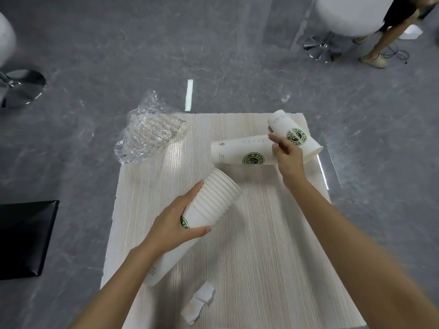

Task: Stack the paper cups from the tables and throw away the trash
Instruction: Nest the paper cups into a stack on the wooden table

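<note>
Pale wood table (261,233): left hand (175,224) grip curled round cup stack (213,198); right hand (287,157) grip pinching lying cup (240,150).

Pale wood-grain table (261,233) — cups and litter.
Beyond the crumpled napkin (198,305): clear plastic wrapper (147,136) far left; tipped paper cup (237,150) and second cup (294,136) far right.

Tilted cup stack (210,201); near cup (242,150), far cup (291,132) toppled

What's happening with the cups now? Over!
Left hand grips the stack. Right hand at a lying cup, grip unclear; second cup beside it. Wrapper and tissue on the table.
</note>
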`<action>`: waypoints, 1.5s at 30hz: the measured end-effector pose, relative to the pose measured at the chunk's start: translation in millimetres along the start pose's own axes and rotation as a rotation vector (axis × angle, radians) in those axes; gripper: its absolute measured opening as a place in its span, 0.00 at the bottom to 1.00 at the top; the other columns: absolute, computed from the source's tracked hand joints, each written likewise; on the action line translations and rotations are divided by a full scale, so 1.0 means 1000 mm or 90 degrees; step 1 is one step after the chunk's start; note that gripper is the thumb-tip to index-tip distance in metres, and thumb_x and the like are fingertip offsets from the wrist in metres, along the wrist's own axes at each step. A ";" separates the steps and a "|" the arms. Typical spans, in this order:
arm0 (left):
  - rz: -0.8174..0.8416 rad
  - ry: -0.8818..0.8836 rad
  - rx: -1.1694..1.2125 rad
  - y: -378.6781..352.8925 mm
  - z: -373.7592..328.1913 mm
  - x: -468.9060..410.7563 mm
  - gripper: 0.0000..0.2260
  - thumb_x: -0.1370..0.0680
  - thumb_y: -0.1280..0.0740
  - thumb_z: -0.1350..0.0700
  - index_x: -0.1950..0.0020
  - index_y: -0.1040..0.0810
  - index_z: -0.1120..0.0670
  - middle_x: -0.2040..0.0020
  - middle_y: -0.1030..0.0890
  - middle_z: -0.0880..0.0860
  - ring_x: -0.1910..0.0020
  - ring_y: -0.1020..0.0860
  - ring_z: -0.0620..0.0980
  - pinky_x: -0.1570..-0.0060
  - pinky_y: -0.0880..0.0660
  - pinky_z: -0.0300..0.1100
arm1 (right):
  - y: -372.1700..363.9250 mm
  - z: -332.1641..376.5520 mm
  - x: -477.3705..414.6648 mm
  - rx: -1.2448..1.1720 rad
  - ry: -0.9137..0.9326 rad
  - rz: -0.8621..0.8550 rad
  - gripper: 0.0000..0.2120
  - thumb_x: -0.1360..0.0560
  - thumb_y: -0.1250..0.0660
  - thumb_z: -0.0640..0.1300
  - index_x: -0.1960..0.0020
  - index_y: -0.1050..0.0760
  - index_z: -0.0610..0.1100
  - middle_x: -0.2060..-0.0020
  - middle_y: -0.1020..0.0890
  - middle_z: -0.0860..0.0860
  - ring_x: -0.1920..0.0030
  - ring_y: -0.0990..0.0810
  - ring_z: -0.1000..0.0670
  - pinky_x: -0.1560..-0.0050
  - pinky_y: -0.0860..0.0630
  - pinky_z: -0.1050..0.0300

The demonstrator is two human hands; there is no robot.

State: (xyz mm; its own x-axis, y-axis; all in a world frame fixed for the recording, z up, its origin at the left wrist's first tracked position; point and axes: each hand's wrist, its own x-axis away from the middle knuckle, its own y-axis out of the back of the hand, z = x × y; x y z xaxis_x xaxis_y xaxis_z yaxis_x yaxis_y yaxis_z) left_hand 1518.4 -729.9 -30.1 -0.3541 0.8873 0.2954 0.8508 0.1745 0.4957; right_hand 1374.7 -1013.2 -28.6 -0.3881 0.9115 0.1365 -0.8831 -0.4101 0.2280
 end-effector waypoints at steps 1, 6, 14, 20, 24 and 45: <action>-0.002 -0.002 0.002 0.001 0.000 0.002 0.45 0.38 0.28 0.32 0.27 0.49 0.25 0.31 0.35 0.29 0.33 0.34 0.31 0.36 0.35 0.38 | 0.002 0.006 0.004 -0.013 0.015 -0.001 0.15 0.23 0.41 0.32 0.40 0.22 0.41 0.38 0.22 0.50 0.36 0.26 0.56 0.33 0.31 0.60; -0.004 -0.017 0.000 0.005 -0.002 0.011 0.45 0.38 0.28 0.32 0.27 0.49 0.25 0.32 0.36 0.27 0.34 0.36 0.27 0.36 0.35 0.38 | 0.021 0.028 0.020 -0.003 0.074 -0.007 0.15 0.21 0.42 0.37 0.41 0.21 0.48 0.46 0.18 0.61 0.41 0.23 0.59 0.35 0.28 0.54; -0.001 -0.048 -0.012 0.007 -0.009 0.026 0.45 0.37 0.28 0.33 0.26 0.49 0.26 0.30 0.34 0.32 0.35 0.36 0.27 0.39 0.35 0.34 | 0.029 0.050 0.050 -0.001 0.155 0.011 0.15 0.21 0.42 0.36 0.43 0.20 0.47 0.50 0.18 0.61 0.45 0.22 0.60 0.38 0.27 0.49; -0.001 -0.076 -0.006 0.005 -0.017 0.039 0.44 0.36 0.27 0.35 0.26 0.49 0.26 0.31 0.33 0.31 0.36 0.34 0.27 0.42 0.35 0.30 | 0.010 0.059 0.085 0.017 0.161 0.093 0.16 0.20 0.42 0.33 0.38 0.23 0.44 0.38 0.22 0.50 0.35 0.29 0.61 0.33 0.34 0.65; 0.001 -0.081 -0.003 0.005 -0.021 0.044 0.45 0.36 0.26 0.36 0.26 0.49 0.26 0.31 0.31 0.35 0.35 0.31 0.34 0.39 0.32 0.37 | -0.004 0.056 0.110 0.025 0.150 0.161 0.15 0.20 0.42 0.34 0.39 0.23 0.44 0.42 0.20 0.52 0.43 0.26 0.68 0.42 0.31 0.71; 0.009 -0.101 -0.029 -0.001 -0.034 0.051 0.44 0.36 0.28 0.35 0.27 0.50 0.25 0.31 0.31 0.37 0.34 0.30 0.39 0.35 0.29 0.46 | -0.014 0.051 0.167 -0.009 0.106 0.208 0.14 0.21 0.38 0.41 0.36 0.25 0.47 0.40 0.21 0.55 0.40 0.23 0.60 0.39 0.27 0.63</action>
State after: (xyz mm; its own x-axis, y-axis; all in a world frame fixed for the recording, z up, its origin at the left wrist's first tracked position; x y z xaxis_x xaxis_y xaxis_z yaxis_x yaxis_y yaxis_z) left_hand 1486.6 -699.5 12.2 -0.2726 0.9468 0.1713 0.8355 0.1446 0.5301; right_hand 1336.1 -856.7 40.4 -0.6867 0.7258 0.0407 -0.7087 -0.6809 0.1845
